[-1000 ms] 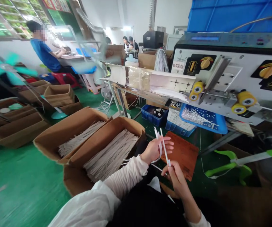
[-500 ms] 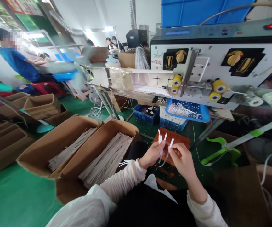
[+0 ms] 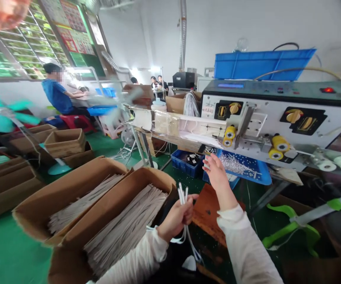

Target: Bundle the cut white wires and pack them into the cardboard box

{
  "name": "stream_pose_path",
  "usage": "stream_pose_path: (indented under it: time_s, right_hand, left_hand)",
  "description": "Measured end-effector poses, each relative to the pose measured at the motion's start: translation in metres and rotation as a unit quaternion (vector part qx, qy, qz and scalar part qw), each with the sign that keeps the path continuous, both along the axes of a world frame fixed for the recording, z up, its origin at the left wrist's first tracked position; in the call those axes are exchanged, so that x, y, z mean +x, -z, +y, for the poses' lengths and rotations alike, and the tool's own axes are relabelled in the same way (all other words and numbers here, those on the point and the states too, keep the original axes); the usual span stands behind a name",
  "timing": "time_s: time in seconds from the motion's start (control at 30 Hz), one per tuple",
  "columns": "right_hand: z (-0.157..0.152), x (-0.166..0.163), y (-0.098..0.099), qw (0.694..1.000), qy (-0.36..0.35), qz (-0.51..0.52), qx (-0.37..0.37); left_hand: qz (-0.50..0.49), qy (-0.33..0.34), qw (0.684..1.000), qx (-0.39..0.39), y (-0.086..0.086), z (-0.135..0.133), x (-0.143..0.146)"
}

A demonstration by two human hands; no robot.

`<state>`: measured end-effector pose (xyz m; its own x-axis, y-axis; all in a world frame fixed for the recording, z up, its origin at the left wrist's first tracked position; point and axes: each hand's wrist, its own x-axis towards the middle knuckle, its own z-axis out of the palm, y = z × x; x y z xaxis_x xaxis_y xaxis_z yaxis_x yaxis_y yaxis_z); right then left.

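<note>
My left hand (image 3: 175, 219) is closed around several white wires (image 3: 183, 194), whose short ends stand up above the fist while their tails hang down below it. My right hand (image 3: 218, 177) is raised with nothing in it, fingers spread and slightly bent, in front of the blue tray (image 3: 262, 173) under the machine. That tray holds many small white bits. Above and behind the hand stands a wire cutting machine (image 3: 253, 114) with yellow rollers (image 3: 229, 136). White wires (image 3: 201, 139) lie on the ledge to the left of these rollers.
Two long cardboard boxes (image 3: 78, 177) of grey-white strands stand on the floor at left. A blue crate (image 3: 185, 161) sits under the bench, and a wooden stool (image 3: 207, 209) is below my hands. Green fan legs (image 3: 295, 232) are at right. A person in blue (image 3: 55, 94) sits far left.
My right hand has let go of the wire it held and moved up towards the machine, opening. My left hand has moved left and down with the wires. The view has tilted up.
</note>
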<state>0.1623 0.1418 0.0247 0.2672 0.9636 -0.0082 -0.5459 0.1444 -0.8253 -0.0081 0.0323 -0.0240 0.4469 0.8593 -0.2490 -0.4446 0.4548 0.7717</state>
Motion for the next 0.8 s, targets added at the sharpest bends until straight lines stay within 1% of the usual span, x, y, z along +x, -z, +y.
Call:
stream_pose_path:
  time_s: [0.1,0.2,0.3,0.4,0.47,0.53,0.63,0.7,0.8]
  right_hand:
    - [0.043,-0.018,-0.024,0.996,0.035,0.075,0.015]
    - [0.065,-0.028,-0.034,0.994,0.055,0.09,0.033]
    - [0.076,-0.031,-0.036,0.991,0.088,0.094,0.031]
    - [0.085,-0.029,-0.039,0.986,0.128,0.108,0.007]
    - [0.091,-0.025,-0.042,0.982,0.156,0.109,-0.008]
    - [0.098,-0.022,-0.046,0.978,0.18,0.105,-0.016]
    - [0.11,-0.02,-0.05,0.974,0.201,0.103,-0.022]
    - [0.118,-0.021,-0.052,0.972,0.213,0.098,-0.025]
    - [0.131,-0.023,-0.054,0.969,0.232,0.086,-0.021]
  left_hand:
    - [-0.027,-0.015,0.999,-0.009,-0.001,0.008,-0.023]
    - [-0.043,-0.029,0.999,-0.014,0.001,0.013,-0.037]
    - [-0.052,-0.04,0.997,-0.027,0.006,0.014,-0.042]
    - [-0.051,-0.042,0.997,-0.031,0.008,0.019,-0.043]
    - [-0.045,-0.047,0.998,-0.024,0.006,0.026,-0.044]
    - [-0.038,-0.064,0.997,-0.01,0.001,0.036,-0.046]
    - [-0.034,-0.09,0.995,0.011,-0.006,0.051,-0.05]
    - [-0.036,-0.09,0.995,0.016,-0.008,0.057,-0.052]
    - [-0.037,-0.084,0.996,0.006,-0.007,0.06,-0.054]
